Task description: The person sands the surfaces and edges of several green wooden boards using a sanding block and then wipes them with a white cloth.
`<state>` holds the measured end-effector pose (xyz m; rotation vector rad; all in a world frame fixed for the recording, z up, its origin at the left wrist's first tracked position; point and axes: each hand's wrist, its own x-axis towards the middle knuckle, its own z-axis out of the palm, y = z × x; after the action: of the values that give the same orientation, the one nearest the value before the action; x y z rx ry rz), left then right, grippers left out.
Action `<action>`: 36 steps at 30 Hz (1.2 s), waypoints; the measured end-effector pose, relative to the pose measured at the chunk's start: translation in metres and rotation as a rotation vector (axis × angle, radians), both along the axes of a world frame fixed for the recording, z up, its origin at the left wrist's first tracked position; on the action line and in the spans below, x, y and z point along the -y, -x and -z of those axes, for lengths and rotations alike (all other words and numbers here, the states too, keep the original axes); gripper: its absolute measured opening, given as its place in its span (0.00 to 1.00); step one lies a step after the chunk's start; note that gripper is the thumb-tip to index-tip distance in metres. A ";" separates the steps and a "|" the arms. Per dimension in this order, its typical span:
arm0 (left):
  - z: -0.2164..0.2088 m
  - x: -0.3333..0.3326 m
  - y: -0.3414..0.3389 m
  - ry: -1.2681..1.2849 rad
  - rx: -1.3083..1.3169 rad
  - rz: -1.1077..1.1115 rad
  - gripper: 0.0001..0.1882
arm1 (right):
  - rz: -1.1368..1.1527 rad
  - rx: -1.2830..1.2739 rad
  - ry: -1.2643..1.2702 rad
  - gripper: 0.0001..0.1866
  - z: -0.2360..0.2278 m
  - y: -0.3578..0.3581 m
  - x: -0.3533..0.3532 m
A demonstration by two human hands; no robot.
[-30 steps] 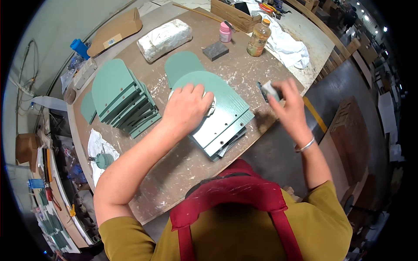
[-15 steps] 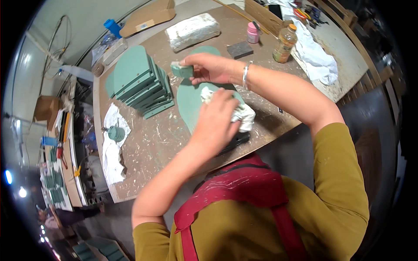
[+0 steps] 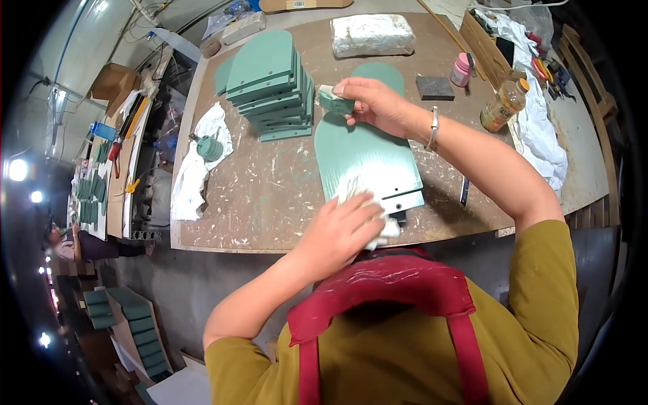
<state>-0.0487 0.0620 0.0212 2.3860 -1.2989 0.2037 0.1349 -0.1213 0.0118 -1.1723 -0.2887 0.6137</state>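
Note:
A pale green, round-ended panel (image 3: 361, 152) lies in front of me, its near straight edge showing small dark holes. My left hand (image 3: 343, 228) is closed over a crumpled white rag (image 3: 354, 189), which touches the panel's near left part. Between the thumb and fingers of my right hand (image 3: 378, 104) is a small green block (image 3: 336, 102) with a whitish top, held just above the panel's rounded far end. Another green panel (image 3: 379, 71) shows beyond that hand. To the left stands a stack of similar green panels (image 3: 266, 67).
A white cloth (image 3: 192, 182) carrying a ridged green piece (image 3: 209, 148) lies left on the brown table (image 3: 263, 192). Farther back are a white wrapped bundle (image 3: 373, 35), a dark grey block (image 3: 435, 88), a pink bottle (image 3: 462, 69) and a drink bottle (image 3: 505, 105).
My left hand has drawn the rag toward the panel's near edge, uncovering its middle. My right hand still holds the small green block. The whole view has shifted.

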 end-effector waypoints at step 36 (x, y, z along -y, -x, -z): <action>0.027 -0.050 -0.175 -0.234 0.148 -0.532 0.13 | -0.358 0.200 0.064 0.15 -0.009 0.110 0.028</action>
<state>0.1260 0.1117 -0.0055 2.9283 -0.7471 0.4057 0.0248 -0.1490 0.0206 -1.2558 -0.6629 0.8230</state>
